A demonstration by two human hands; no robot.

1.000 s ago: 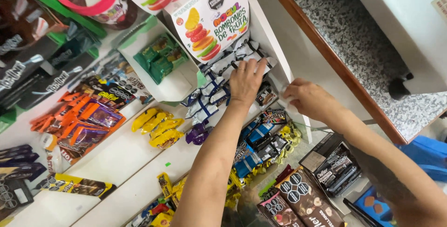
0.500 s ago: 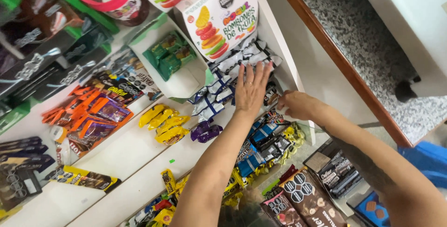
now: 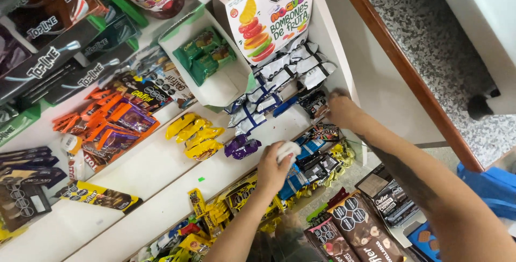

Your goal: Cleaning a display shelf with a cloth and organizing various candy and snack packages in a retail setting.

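Near the middle of the frame, just below centre, your left hand (image 3: 273, 169) is curled shut around a small white crumpled wad (image 3: 288, 149), which looks like cloth or paper; the wad sticks out past your fingertips and rests against the white shelf (image 3: 161, 170) at its front edge. Just left of the wad lie purple-wrapped sweets (image 3: 242, 147), close but not touching it. Right of it, on the tier below, stand blue and black bars (image 3: 306, 157).

Right of centre, your right hand (image 3: 339, 110) reaches in beside the white side wall (image 3: 330, 41) of the display. Its fingers are bent and pressed in among dark-wrapped sweets (image 3: 313, 102) at the back right corner of the shelf; I cannot tell whether it actually holds one of them or only touches them, because the fingertips are hidden behind the wrappers.

Above your right hand, toward the upper middle, white and black packets (image 3: 301, 63) are piled under a tall carton printed with stacked fruit rings (image 3: 269, 17). To the left of that sits an open white tray with green packets (image 3: 207, 55). Further down the shelf, yellow wrapped sweets (image 3: 193, 135) lie in a loose cluster, and orange and purple packets (image 3: 110, 127) fan out at the left. At the lower right of the frame, brown chocolate bars (image 3: 355, 232) stand on end beneath your right forearm.
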